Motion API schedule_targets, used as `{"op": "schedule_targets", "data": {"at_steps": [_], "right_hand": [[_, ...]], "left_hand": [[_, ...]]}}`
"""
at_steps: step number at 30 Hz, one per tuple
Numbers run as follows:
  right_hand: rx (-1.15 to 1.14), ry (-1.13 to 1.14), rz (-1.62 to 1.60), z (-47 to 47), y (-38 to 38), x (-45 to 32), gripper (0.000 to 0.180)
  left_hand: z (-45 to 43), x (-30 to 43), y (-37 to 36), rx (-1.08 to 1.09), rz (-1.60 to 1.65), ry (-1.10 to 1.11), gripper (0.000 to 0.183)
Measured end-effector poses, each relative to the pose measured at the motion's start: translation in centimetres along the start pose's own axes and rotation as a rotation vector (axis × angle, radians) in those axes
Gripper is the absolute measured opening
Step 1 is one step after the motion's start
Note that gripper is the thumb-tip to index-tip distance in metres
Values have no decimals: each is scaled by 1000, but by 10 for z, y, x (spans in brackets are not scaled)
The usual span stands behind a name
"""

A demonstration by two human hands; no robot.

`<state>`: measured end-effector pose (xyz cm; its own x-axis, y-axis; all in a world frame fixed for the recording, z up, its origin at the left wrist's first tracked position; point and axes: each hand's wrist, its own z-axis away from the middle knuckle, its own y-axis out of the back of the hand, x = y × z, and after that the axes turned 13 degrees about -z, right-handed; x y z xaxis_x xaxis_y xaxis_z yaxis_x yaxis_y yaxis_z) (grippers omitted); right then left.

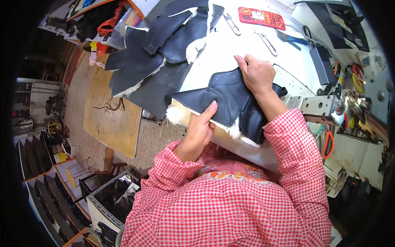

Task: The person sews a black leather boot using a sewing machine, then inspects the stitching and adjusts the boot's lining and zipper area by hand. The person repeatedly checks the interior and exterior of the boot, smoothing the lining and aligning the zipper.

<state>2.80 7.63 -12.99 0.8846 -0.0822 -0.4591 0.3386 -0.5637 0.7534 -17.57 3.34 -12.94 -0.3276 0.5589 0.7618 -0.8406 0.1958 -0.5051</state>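
A black leather shoe upper with pale fleece lining point(230, 85) lies over the near edge of the white worktable point(213, 66). My left hand point(200, 128) grips its lower left edge, thumb on the leather and fingers underneath by the fleece. Bent over the upper's top right part is my right hand point(259, 74), its thumb pointing away; whether its fingers pinch the leather is hidden. More fleece-lined black leather pieces point(135, 61) are piled beyond, to the left. Two thread snips point(232, 24) point(268, 43) lie on the table past my right hand.
A red patterned tin point(262, 18) lies at the table's far side. On the right stand a sewing machine's metal arm point(319, 106) and orange-handled scissors point(328, 144). A wooden board point(111, 123) is at the left, above the floor; racks point(52, 197) stand lower left.
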Motion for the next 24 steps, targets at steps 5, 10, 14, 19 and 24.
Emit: {"op": "schedule_targets", "data": {"at_steps": [5,10,14,19,24], "right_hand": [[-35,-72,-98,-2,-4,1,47],[-45,-92,-126,-5,-4,2,47],[-21,-85,-153,-5,-3,2,46],[-26,-102,-194,-4,-6,5,45],[-31,-138,-166,-9,2,-5,45]], "left_hand": [[-3,11,3,-23,-19,59,38],[-6,16,5,-65,-35,59,41],[-5,16,5,-57,-23,59,41],[-5,12,10,-53,-40,75,41],[-3,18,2,-34,-229,18,35]]}}
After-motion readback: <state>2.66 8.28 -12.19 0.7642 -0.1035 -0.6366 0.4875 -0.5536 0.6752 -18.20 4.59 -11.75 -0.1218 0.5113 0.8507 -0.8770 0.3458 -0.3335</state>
